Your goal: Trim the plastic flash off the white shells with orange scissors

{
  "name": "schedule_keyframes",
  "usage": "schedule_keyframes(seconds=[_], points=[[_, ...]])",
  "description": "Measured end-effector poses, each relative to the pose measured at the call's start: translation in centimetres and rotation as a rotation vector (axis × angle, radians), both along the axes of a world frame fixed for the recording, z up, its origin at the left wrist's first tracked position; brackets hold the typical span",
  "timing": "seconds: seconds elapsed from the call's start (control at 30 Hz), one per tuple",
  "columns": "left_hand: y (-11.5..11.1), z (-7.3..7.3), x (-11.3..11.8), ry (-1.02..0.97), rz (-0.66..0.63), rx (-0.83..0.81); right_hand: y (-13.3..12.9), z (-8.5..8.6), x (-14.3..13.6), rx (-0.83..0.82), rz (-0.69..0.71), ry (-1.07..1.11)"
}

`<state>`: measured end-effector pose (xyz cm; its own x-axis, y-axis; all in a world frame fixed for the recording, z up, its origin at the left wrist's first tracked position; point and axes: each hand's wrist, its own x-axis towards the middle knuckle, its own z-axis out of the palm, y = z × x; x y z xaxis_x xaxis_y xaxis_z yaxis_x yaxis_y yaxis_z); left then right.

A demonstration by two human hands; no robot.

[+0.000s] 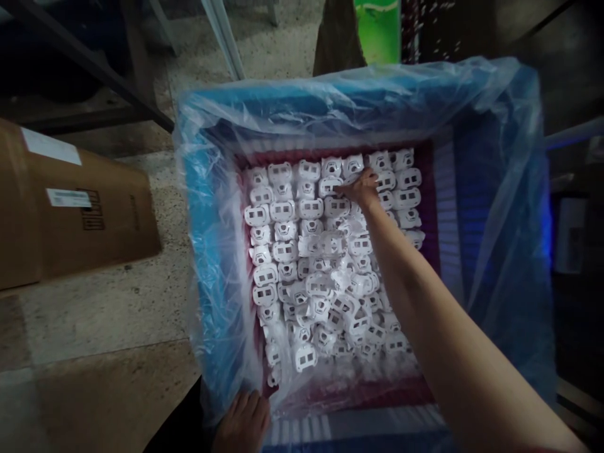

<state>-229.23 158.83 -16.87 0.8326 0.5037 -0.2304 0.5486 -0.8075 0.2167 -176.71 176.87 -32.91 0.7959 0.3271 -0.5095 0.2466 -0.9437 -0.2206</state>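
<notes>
A blue crate (198,207) lined with clear plastic film holds many white plastic parts (284,250), some in rows, others heaped loosely near the middle. My right hand (363,187) reaches over the upper rows, its fingers bent down among the white parts. Whether it grips one is too small to tell. At the crate's near left edge, my left hand (243,420) rests with curled fingers on the film-covered rim.
A brown cardboard box (113,214) with white labels stands on the stone floor to the left. Metal legs rise behind the crate. Something bright green (379,31) is beyond the far rim.
</notes>
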Motion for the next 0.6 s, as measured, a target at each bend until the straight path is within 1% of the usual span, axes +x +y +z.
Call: schedule_keyframes(seconds=[0.1,0.17,0.3,0.4,0.47,0.53,0.6], points=[[0.0,-0.1,-0.2,0.006,-0.04,-0.007,0.5,0.3,-0.8,-0.068,-0.075,0.007],[0.0,0.1,-0.2,0.048,-0.049,-0.026,0.8,0.4,-1.2,-0.084,-0.11,-0.004],[0.2,0.4,0.0,0.086,-0.03,-0.043,0.9,0.4,-1.7,-0.042,-0.15,-0.069],[0.3,0.1,0.1,0.066,-0.025,-0.05,0.3,0.7,-1.1,0.025,-0.114,-0.09],[0.2,-0.2,0.0,0.033,-0.017,-0.047,-0.6,1.4,-0.3,0.093,-0.081,-0.053],[0.1,-0.4,-0.2,-0.01,-0.005,-0.031,-2.1,2.6,0.5,0.185,-0.031,-0.017],[0.1,-0.5,-0.4,-0.009,-0.003,-0.021,-4.6,4.4,0.9,0.292,0.069,-0.02]])
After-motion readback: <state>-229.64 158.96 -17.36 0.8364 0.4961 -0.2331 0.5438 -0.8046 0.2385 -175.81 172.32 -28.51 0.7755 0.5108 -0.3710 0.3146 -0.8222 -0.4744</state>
